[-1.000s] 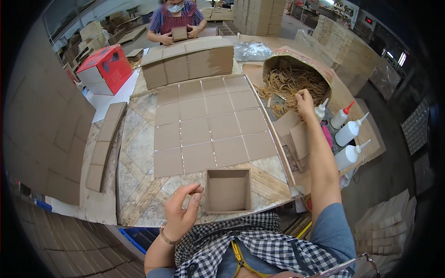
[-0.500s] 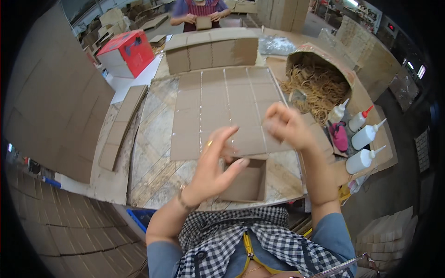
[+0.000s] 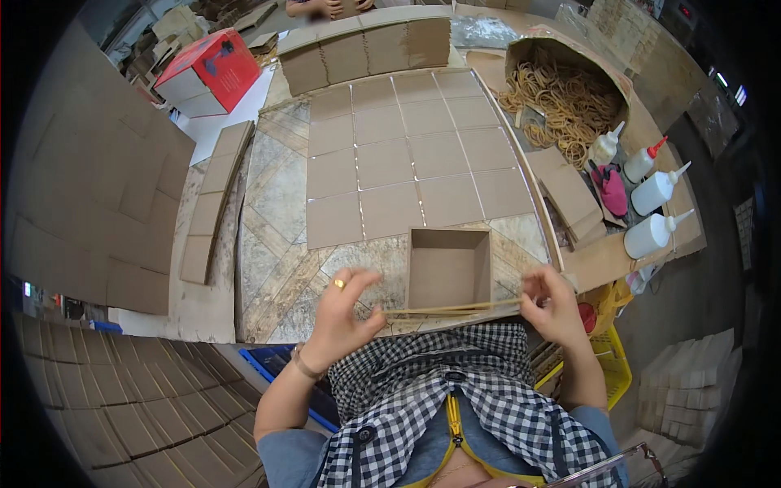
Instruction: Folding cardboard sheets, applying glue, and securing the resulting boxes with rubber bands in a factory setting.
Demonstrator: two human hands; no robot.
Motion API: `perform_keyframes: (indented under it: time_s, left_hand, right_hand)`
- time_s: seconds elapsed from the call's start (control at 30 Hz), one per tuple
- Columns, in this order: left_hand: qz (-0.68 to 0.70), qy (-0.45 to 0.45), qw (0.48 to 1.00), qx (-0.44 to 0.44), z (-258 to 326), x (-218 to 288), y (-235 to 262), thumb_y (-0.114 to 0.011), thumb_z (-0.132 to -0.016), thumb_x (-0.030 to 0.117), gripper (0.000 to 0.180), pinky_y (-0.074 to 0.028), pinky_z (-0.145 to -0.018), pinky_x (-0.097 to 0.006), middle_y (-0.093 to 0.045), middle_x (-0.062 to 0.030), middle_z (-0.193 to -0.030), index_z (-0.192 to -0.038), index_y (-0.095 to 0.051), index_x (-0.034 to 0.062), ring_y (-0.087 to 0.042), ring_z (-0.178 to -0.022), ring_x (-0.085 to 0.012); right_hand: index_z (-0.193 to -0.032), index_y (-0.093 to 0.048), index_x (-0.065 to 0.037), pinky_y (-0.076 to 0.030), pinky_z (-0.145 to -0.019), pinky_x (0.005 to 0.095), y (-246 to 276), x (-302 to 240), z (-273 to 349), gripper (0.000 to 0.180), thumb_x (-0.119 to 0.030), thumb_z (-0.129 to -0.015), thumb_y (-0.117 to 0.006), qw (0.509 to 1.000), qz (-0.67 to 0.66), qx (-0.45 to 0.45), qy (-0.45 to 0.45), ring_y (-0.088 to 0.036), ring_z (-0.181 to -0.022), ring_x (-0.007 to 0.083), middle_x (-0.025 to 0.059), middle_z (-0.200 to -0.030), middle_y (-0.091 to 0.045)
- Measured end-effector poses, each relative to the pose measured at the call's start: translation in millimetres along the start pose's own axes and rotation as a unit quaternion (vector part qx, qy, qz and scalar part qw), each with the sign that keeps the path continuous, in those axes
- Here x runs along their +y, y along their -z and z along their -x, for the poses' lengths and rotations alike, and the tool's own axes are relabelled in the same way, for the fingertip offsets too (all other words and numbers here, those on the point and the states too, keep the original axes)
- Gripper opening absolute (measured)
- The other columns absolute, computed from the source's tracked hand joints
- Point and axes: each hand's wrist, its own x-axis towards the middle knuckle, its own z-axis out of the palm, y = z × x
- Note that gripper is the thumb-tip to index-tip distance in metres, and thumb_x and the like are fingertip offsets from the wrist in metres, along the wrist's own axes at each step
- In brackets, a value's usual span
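Table (image 3: 277, 195) under it all, box (image 3: 450, 268) open side up by its near edge. Flat board grid (image 3: 386, 163) beyond the box; upright board row (image 3: 366, 53) farther beyond. Sack (image 3: 622, 81) of rubber loops (image 3: 561, 98), beyond the box, to the right. Left hand (image 3: 346, 313) left of the box, thumb and forefinger apart, thumb tip at the band (image 3: 455, 308); blurred, can't tell if clamped. Right hand (image 3: 555, 305) right of the box, fingers curled, pinching the other end. White bottles (image 3: 651, 236) well right of the box. Thin tan band, taut across the box's near side; contact unclear from here.
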Motion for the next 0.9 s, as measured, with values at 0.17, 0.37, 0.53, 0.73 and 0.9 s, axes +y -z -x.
perform_keyframes:
  time_s: [0.17, 0.37, 0.53, 0.73, 0.9]
  left_hand:
    - [0.143, -0.042, 0.984, -0.093, -49, -26, -13, -0.063, -0.065, 0.009, 0.079, -0.026, -0.111, -0.042, -0.043, -0.0182, -0.137, -0.138, -0.033, 0.0040, -0.039, -0.130, -0.0322]
    - [0.328, 0.018, 0.941, -0.086, -67, -55, -38, -0.057, -0.066, 0.000, 0.068, -0.032, -0.108, -0.040, -0.052, -0.0155, -0.126, -0.132, -0.038, -0.0006, -0.047, -0.123, -0.0249]
    - [0.402, 0.132, 0.901, -0.098, -99, -78, -52, -0.048, -0.069, -0.014, 0.036, -0.044, -0.095, -0.032, -0.062, -0.0094, -0.099, -0.101, -0.059, -0.0003, -0.061, -0.101, -0.0183]
    - [0.462, 0.169, 0.844, -0.214, -89, -67, -32, -0.059, -0.081, 0.004, 0.035, -0.044, -0.094, -0.032, -0.058, -0.0085, -0.114, -0.116, -0.060, 0.0033, -0.055, -0.108, -0.0180]
    - [0.169, 0.049, 0.984, 0.030, -52, -37, -19, -0.066, -0.083, 0.028, 0.051, -0.040, -0.099, -0.039, -0.055, -0.0158, -0.122, -0.127, -0.054, 0.0055, -0.051, -0.115, -0.0297]
  right_hand:
    - [-0.129, -0.047, 0.001, -0.043, -0.097, 0.0343, -20, 19, -43, 0.059, -0.004, -0.072, -0.059, 0.986, -0.064, -0.010, 0.151, -0.056, -0.110, 0.0255, 0.0178, -0.116, -0.057]
    - [-0.124, -0.053, 0.002, -0.043, -0.094, 0.0311, -43, 37, -76, 0.049, -0.001, -0.076, -0.046, 0.978, -0.168, 0.017, 0.119, -0.058, -0.106, 0.0230, 0.0169, -0.116, -0.059]
    - [-0.096, -0.068, 0.003, -0.047, -0.068, 0.0267, -43, 46, -128, 0.027, 0.003, -0.078, -0.046, 0.978, -0.192, -0.082, -0.030, -0.058, -0.076, 0.0123, 0.0106, -0.101, -0.065]
    - [-0.122, -0.055, 0.002, -0.045, -0.089, 0.0315, -25, 54, -113, 0.055, -0.023, -0.076, -0.073, 0.929, -0.311, -0.198, -0.033, -0.056, -0.106, 0.0183, 0.0126, -0.121, -0.058]
    - [-0.140, -0.032, 0.004, -0.033, -0.107, 0.0379, -49, 71, -72, 0.106, -0.049, -0.063, -0.082, 0.944, -0.294, -0.144, 0.044, -0.039, -0.131, 0.0264, 0.0165, -0.140, -0.042]
